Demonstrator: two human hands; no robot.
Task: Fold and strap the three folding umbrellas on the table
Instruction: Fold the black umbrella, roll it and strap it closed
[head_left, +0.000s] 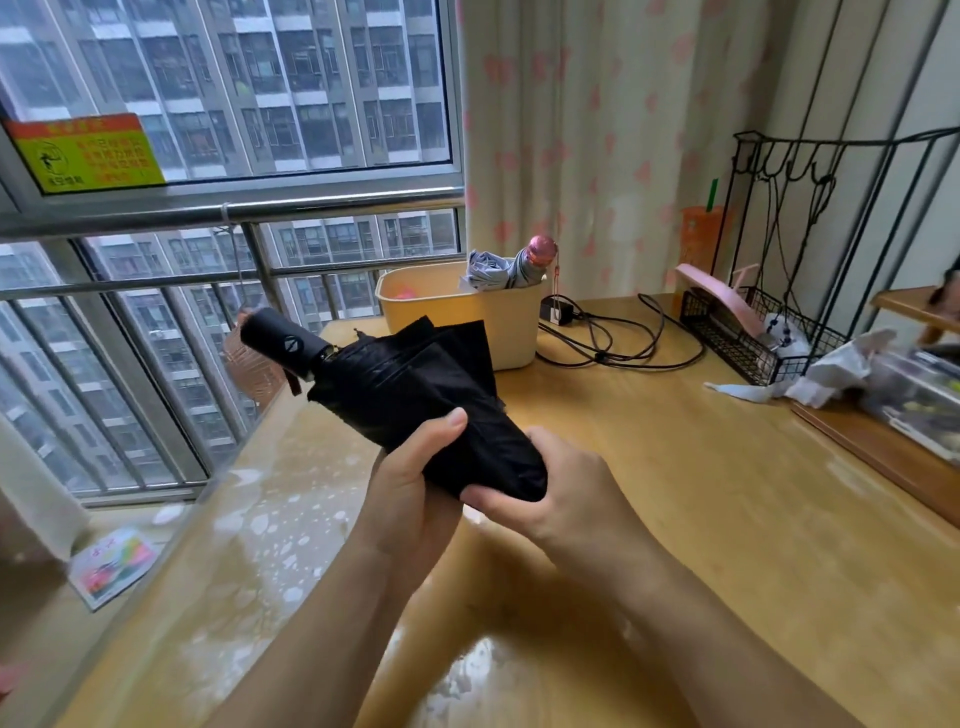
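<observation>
A black folding umbrella (415, 395) is held above the wooden table (701, 493), its black handle pointing up and to the left, its canopy loosely bunched with flaps sticking out. My left hand (415, 478) grips the canopy from the left, thumb on top. My right hand (561, 488) wraps the canopy's near end from the right. A grey folded umbrella (506, 267) with a pink handle stands in the cream bin (467, 312) behind.
A black cable and charger (597, 338) lie right of the bin. A black wire rack (769, 332) with a pink item stands at the back right, with crumpled bags (852, 374) and a wooden tray beside it. The window railing runs along the left.
</observation>
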